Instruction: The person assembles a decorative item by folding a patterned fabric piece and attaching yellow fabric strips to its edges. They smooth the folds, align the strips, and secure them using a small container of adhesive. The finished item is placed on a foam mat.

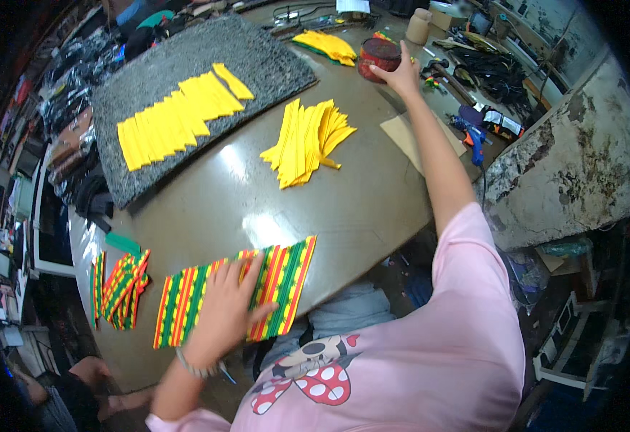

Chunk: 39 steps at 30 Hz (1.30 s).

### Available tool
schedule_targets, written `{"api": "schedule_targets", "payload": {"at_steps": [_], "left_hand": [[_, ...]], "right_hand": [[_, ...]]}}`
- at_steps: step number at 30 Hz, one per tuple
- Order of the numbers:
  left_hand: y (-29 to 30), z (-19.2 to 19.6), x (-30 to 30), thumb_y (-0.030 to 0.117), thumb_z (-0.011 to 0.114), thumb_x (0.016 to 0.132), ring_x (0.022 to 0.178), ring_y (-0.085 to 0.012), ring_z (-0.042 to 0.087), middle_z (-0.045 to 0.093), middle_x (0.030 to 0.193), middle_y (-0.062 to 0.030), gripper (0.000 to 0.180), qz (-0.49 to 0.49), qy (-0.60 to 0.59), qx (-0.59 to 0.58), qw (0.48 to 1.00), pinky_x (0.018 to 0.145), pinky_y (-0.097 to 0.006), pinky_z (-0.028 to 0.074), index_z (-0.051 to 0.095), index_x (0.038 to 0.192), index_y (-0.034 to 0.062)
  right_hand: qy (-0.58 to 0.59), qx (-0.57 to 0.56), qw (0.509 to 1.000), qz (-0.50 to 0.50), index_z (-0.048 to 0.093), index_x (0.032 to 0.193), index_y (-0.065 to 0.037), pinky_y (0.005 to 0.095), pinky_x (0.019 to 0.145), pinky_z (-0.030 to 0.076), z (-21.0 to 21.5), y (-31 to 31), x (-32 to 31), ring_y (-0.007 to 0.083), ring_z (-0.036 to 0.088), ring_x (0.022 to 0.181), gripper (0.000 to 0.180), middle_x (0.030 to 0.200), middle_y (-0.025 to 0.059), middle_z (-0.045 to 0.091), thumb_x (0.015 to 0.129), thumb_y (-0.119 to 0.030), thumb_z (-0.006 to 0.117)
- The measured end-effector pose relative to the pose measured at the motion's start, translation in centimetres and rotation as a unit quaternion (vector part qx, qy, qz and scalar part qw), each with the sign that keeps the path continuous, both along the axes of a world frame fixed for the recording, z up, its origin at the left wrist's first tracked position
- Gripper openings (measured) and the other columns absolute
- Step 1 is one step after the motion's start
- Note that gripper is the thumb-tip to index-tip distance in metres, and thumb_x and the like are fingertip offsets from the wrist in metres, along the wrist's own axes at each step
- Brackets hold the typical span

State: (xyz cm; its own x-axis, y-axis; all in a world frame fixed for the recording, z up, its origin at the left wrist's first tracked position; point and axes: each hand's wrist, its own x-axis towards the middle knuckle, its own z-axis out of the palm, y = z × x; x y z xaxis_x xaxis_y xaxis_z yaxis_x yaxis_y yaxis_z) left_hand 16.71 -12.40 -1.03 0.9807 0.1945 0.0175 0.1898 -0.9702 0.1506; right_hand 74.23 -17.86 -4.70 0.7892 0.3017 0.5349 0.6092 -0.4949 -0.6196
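My left hand (225, 311) lies flat, fingers spread, on a striped red, yellow and green fabric sheet (286, 277) at the near edge of the table (358, 201). My right hand (403, 70) reaches far across the table and touches a round dark red container (378, 56); I cannot see whether it grips it. A fanned pile of yellow strips (308, 140) lies in the middle of the table. More yellow strips (174, 119) are laid in a row on a grey speckled mat (257, 57).
A stack of striped strips (119, 286) lies at the near left. Another yellow pile (326, 45) sits at the back. Tools and cables (484, 68) crowd the far right, with a brown card sheet (405, 137) and a rough stone block (567, 173).
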Motion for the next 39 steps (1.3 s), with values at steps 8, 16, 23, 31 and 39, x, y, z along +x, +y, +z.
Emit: {"api": "schedule_targets", "payload": {"at_steps": [8, 16, 23, 31, 39], "left_hand": [[-4.9, -4.6, -4.9, 0.071, 0.068, 0.08, 0.153, -0.0417, 0.018, 0.027, 0.162, -0.0223, 0.106, 0.146, 0.067, -0.122, 0.979, 0.122, -0.061, 0.009, 0.036, 0.154, 0.0019], [-3.3, 2.0, -0.2, 0.05, 0.074, 0.087, 0.143, -0.0408, 0.04, 0.044, 0.151, -0.0199, 0.077, -0.061, -0.156, -0.236, 0.957, 0.116, -0.056, 0.031, 0.049, 0.149, 0.0116], [-4.2, 2.0, 17.3, 0.047, 0.075, 0.084, 0.128, -0.0405, 0.052, 0.051, 0.139, -0.0261, 0.071, -0.126, -0.34, -0.156, 0.919, 0.105, -0.045, 0.047, 0.057, 0.133, -0.0012], [-3.3, 1.1, 22.1, 0.058, 0.075, 0.079, 0.114, -0.0378, 0.058, 0.059, 0.119, -0.0223, 0.082, -0.193, -0.179, -0.067, 0.962, 0.098, -0.044, 0.051, 0.059, 0.132, -0.0022], [-2.7, 5.7, 24.9, 0.058, 0.082, 0.069, 0.086, -0.0399, 0.072, 0.073, 0.088, -0.0211, 0.066, -0.254, 0.008, 0.029, 0.967, 0.076, -0.046, 0.058, 0.075, 0.096, -0.0017]], "right_hand": [[-0.043, -0.012, 0.999, 0.001, 0.065, 0.135, -0.014, 0.0468, 0.114, 0.04, -1.8, 2.0, 4.3, 0.0414, 0.046, 0.135, 0.086, 0.15, 0.0268, 0.039, 0.061, -0.045, 0.093], [-0.038, 0.096, 0.978, 0.183, 0.033, 0.156, -0.009, 0.0464, 0.114, 0.038, 4.2, -11.2, -16.3, 0.0387, 0.046, 0.137, 0.113, 0.147, 0.0227, 0.046, 0.064, -0.03, 0.095], [0.023, 0.032, 0.983, 0.178, 0.025, 0.158, -0.003, 0.0475, 0.116, 0.035, -0.2, -16.6, -29.8, 0.039, 0.043, 0.14, 0.122, 0.153, 0.0232, 0.041, 0.06, -0.016, 0.095], [0.105, 0.12, 0.971, 0.179, 0.015, 0.161, -0.004, 0.0464, 0.116, 0.034, -2.4, -16.4, -29.7, 0.037, 0.041, 0.141, 0.126, 0.155, 0.0249, 0.038, 0.065, -0.017, 0.095], [0.119, 0.106, 0.976, 0.149, 0.011, 0.162, -0.005, 0.0461, 0.116, 0.035, -3.1, -15.7, -30.3, 0.0396, 0.042, 0.141, 0.128, 0.154, 0.0297, 0.038, 0.067, -0.024, 0.095]]}}
